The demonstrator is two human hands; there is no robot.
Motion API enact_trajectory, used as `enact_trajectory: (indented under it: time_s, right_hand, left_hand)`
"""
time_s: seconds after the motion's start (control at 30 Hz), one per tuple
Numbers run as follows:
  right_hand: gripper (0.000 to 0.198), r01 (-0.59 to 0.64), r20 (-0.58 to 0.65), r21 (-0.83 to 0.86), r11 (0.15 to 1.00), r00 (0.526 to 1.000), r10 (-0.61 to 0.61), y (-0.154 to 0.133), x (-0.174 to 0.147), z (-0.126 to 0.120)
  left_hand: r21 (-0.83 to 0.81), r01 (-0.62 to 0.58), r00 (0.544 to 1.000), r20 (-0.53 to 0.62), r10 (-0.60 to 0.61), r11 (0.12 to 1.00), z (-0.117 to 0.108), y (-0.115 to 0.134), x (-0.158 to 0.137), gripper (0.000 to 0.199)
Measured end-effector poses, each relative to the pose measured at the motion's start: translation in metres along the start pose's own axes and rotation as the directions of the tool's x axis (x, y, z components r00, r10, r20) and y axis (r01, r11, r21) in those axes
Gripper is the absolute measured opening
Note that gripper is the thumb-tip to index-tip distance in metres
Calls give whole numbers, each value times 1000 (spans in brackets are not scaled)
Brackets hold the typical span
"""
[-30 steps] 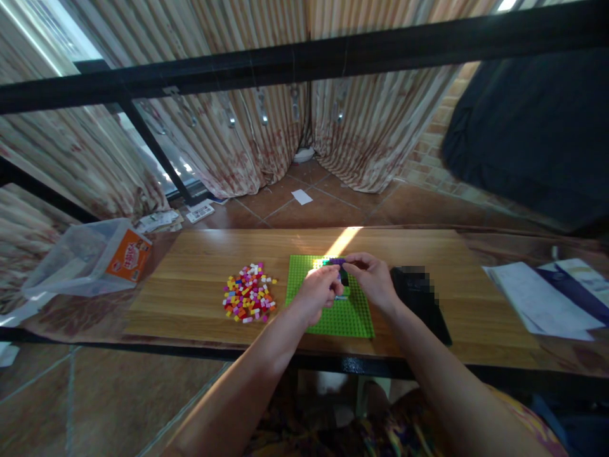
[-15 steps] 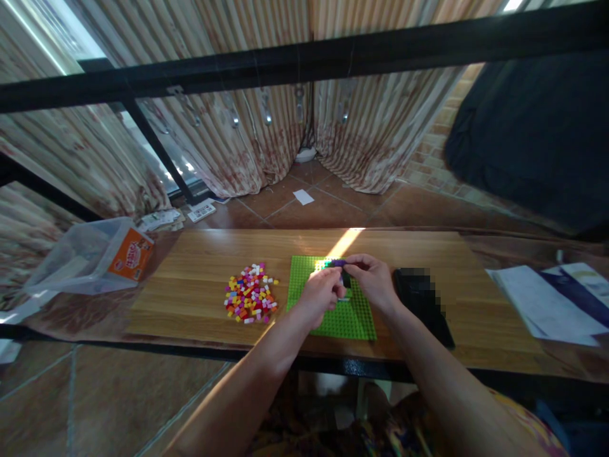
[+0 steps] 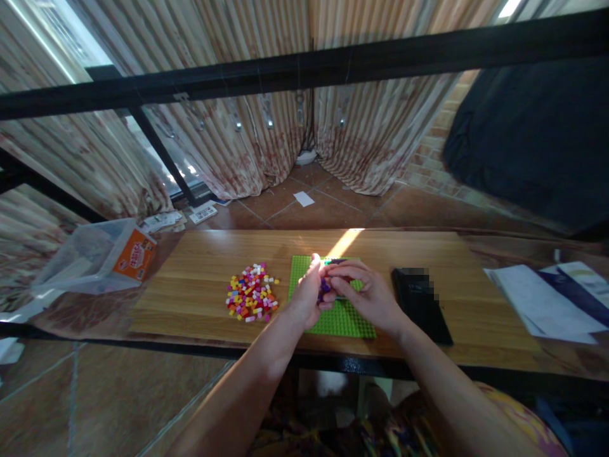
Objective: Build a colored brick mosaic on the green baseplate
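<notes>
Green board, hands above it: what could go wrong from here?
The small purple pieces in the left hand could slip out, with the right hand's fingers working so close. The left forearm might brush the loose pile beside it. Glare near the board's far edge may hide details.

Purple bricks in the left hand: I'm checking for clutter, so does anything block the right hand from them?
Nothing visible does: the right hand reaches right up to the purple bricks in the left hand; actual contact is unclear.
</notes>
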State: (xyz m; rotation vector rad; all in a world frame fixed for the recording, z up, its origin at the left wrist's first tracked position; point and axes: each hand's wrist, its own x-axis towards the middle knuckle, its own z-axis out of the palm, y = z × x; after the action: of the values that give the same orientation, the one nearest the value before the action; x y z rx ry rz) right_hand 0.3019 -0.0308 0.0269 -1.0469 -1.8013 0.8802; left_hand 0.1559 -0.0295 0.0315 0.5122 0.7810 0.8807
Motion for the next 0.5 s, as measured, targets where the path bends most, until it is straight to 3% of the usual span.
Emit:
enact_trajectory:
  time_s: [0.2,0.37,0.5]
  right_hand:
    - [13,-10,33,-1,1000,999,10,2,-2,4]
    - [13,-31,10,77,997,1000,30,7,-3,6]
    - [14,-63,-107,70,996,992,70,12,-2,-3]
  left_hand:
    - [126,-32,997,-62,40,992,2,-14,7,57]
    - [124,-48,994,-88,59,991,4,-14,7,52]
    - [118,-53,993,-102,65,992,4,-9,2,44]
